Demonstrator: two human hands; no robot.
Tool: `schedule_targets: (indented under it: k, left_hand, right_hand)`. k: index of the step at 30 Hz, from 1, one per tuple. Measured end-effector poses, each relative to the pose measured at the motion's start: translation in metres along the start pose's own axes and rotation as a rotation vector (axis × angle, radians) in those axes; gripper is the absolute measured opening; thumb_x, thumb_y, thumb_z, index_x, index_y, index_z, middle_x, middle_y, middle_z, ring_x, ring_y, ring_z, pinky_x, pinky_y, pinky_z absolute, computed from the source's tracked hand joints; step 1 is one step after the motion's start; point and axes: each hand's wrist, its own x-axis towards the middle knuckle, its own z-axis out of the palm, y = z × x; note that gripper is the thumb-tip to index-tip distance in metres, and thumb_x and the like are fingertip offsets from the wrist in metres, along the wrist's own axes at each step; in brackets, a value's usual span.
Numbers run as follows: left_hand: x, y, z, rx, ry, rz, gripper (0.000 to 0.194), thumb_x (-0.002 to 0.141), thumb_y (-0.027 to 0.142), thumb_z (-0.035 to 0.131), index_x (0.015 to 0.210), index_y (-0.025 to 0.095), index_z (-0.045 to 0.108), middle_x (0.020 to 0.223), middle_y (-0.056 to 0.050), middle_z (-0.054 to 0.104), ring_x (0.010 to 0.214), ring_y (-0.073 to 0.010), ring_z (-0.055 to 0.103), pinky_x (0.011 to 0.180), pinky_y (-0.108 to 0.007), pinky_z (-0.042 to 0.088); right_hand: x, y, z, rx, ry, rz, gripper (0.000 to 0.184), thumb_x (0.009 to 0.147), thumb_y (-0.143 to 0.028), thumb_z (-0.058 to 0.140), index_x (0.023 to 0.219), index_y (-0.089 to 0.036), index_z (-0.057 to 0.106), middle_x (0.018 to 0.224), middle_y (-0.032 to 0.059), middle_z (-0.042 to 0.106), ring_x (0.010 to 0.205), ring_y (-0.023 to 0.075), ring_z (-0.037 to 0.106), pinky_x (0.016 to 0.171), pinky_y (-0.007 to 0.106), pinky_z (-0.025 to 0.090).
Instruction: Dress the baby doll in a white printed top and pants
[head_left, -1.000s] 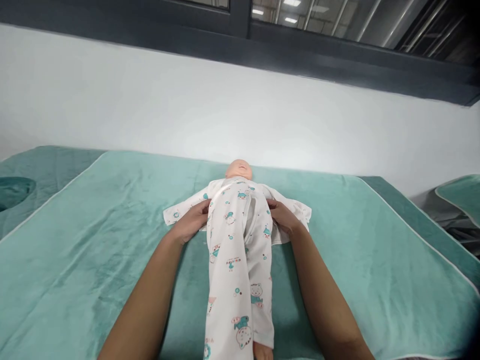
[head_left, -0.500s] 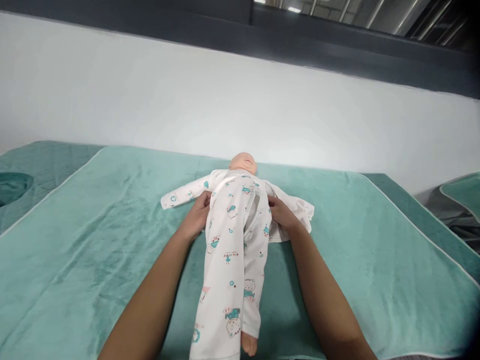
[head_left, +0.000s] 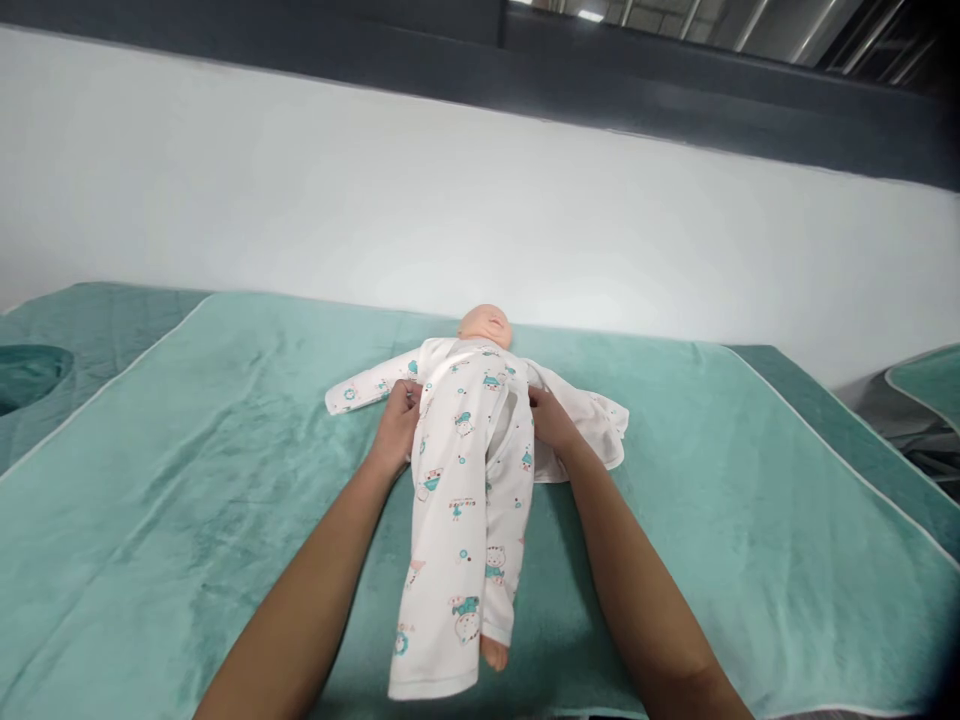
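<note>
A baby doll (head_left: 486, 323) lies on its back, head toward the wall, in a white printed long-sleeved top (head_left: 375, 383). White baby pants (head_left: 450, 500) with a cartoon print cover its legs and reach up over the belly. My left hand (head_left: 401, 415) is closed at the left side of the pants near the waist, its fingertips partly behind the cloth. At the right side, my right hand (head_left: 553, 420) grips the pants' edge, with most fingers hidden. One bare foot (head_left: 494, 653) shows below the right pant leg; the left leg's cuff hides whatever is inside.
Under the doll is a light green blanket (head_left: 225, 480) with a pale edge, spread over a darker green quilted cover (head_left: 135, 310). A white wall (head_left: 375, 200) rises behind. The top's right flap (head_left: 589, 420) lies spread beside my right hand.
The pants' legs and the bare foot have shifted slightly up toward the doll's head. My right hand has moved a little inward and left; my left hand stays nearly in place.
</note>
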Motion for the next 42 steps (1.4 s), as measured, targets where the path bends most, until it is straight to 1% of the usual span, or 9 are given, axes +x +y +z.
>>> schedule_targets:
  k: [3,7,9,13,18,23,32,38,42]
  left_hand:
    - [0.000,0.004,-0.001,-0.011,-0.119,-0.006,0.031,0.070,0.034,0.070,0.093,0.020,0.057,0.074,0.003,0.063,0.065,-0.0146,0.055,0.059,-0.025,0.044]
    - [-0.003,0.014,-0.007,0.082,-0.431,0.013,0.031,0.061,0.023,0.072,0.091,0.018,0.069,0.077,-0.002,0.070,0.079,-0.0239,0.063,0.076,-0.036,0.052]
    - [-0.003,0.015,-0.010,0.137,-0.483,0.014,0.025,0.062,0.022,0.071,0.087,0.018,0.072,0.075,-0.002,0.071,0.080,-0.0262,0.064,0.078,-0.039,0.052]
    - [-0.003,0.011,-0.011,0.153,-0.448,0.046,0.022,0.067,0.026,0.069,0.087,0.019,0.074,0.076,-0.003,0.072,0.082,-0.0265,0.065,0.078,-0.039,0.053]
    - [-0.004,0.005,-0.007,0.088,-0.383,0.039,0.028,0.066,0.028,0.073,0.093,0.019,0.075,0.081,-0.004,0.074,0.080,-0.0255,0.065,0.073,-0.037,0.054]
    - [-0.005,0.004,-0.004,0.003,-0.331,-0.013,0.029,0.066,0.030,0.076,0.092,0.018,0.076,0.079,-0.004,0.074,0.076,-0.0243,0.065,0.073,-0.037,0.053]
    - [-0.005,0.006,0.000,-0.010,-0.326,0.138,0.031,0.071,0.034,0.072,0.095,0.015,0.073,0.084,-0.002,0.072,0.079,-0.0218,0.063,0.075,-0.034,0.050]
    - [-0.004,0.006,0.001,0.055,-0.290,0.173,0.025,0.075,0.031,0.068,0.094,0.015,0.068,0.081,0.000,0.068,0.071,-0.0162,0.057,0.069,-0.029,0.047]
    - [-0.006,0.014,0.000,0.170,-0.292,0.218,0.036,0.073,0.033,0.070,0.104,0.015,0.065,0.091,-0.003,0.069,0.082,-0.0204,0.060,0.077,-0.034,0.050]
  right_hand:
    - [-0.001,-0.001,0.000,-0.038,0.033,-0.016,0.032,0.071,-0.022,0.061,0.101,-0.020,0.075,0.099,0.0044,0.075,0.097,0.0281,0.065,0.090,0.044,0.050]
    - [-0.009,-0.003,-0.006,0.090,-0.077,0.001,0.036,0.073,-0.022,0.061,0.107,-0.024,0.073,0.087,0.0017,0.075,0.084,0.0244,0.066,0.083,0.043,0.054]
    - [-0.012,-0.003,-0.009,0.120,-0.092,0.021,0.035,0.073,-0.023,0.062,0.106,-0.025,0.074,0.086,0.0006,0.075,0.082,0.0236,0.067,0.082,0.043,0.056]
    - [-0.012,-0.001,-0.016,0.174,-0.036,0.060,0.033,0.068,-0.024,0.067,0.100,-0.023,0.076,0.084,0.0007,0.075,0.088,0.0249,0.067,0.081,0.042,0.056]
    - [-0.010,0.001,-0.024,0.354,-0.196,0.110,0.042,0.064,-0.025,0.071,0.106,-0.022,0.074,0.096,0.0030,0.076,0.099,0.0252,0.067,0.086,0.040,0.055]
    - [-0.010,0.000,-0.025,0.435,-0.216,0.097,0.051,0.060,-0.023,0.073,0.111,-0.023,0.072,0.099,0.0034,0.076,0.097,0.0247,0.068,0.087,0.042,0.054]
    - [-0.009,-0.002,-0.017,0.031,-0.182,0.048,0.033,0.070,-0.017,0.057,0.097,-0.018,0.075,0.089,0.0033,0.076,0.084,0.0229,0.068,0.079,0.037,0.056]
    - [-0.006,-0.007,-0.015,-0.158,-0.104,-0.116,0.033,0.073,-0.015,0.057,0.100,-0.018,0.075,0.105,0.0057,0.075,0.100,0.0265,0.066,0.094,0.040,0.051]
    - [-0.008,-0.009,-0.011,-0.144,-0.074,-0.167,0.033,0.075,-0.016,0.058,0.104,-0.015,0.074,0.112,0.0085,0.073,0.107,0.0281,0.064,0.098,0.040,0.048]
